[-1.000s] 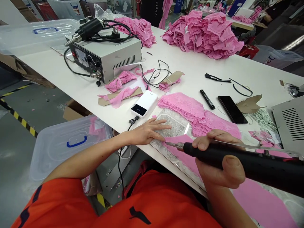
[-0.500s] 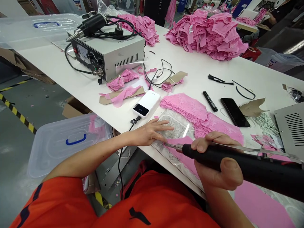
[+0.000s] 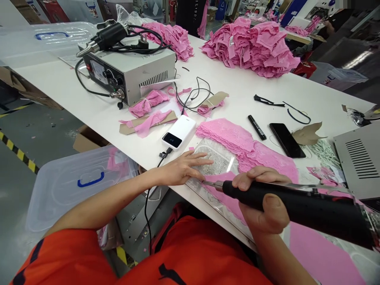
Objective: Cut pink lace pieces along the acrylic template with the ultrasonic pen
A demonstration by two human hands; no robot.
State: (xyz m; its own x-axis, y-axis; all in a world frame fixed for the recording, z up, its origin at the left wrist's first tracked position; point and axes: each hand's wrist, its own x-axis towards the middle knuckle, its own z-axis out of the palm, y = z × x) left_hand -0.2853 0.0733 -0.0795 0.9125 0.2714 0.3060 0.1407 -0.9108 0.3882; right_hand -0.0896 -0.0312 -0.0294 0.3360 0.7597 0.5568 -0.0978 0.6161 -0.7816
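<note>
Wrapped around a black handheld ultrasonic welding tool (image 3: 314, 206) is my right hand (image 3: 264, 202). The tool's thin metal tip points left and meets the end of a pink fabric piece (image 3: 227, 200), close to my left fingertips. My left hand (image 3: 185, 168) lies with fingers spread over a clear plastic template (image 3: 231, 164), its index finger at the fabric's tip. Behind it sits a stack of pink lace pieces (image 3: 228, 134). More flat pink fabric (image 3: 317, 253) lies below my right forearm.
A grey generator box (image 3: 148, 71) with a second black tool on top stands at the back left. A white power bank (image 3: 179, 132), a black marker (image 3: 257, 127) and a phone (image 3: 287, 139) lie on the table. Pink garments (image 3: 249, 47) are heaped at the back.
The whole view has shifted slightly, so things appear a little further left. The tool stays at the fabric's tip in my right hand, and my left hand keeps its place.
</note>
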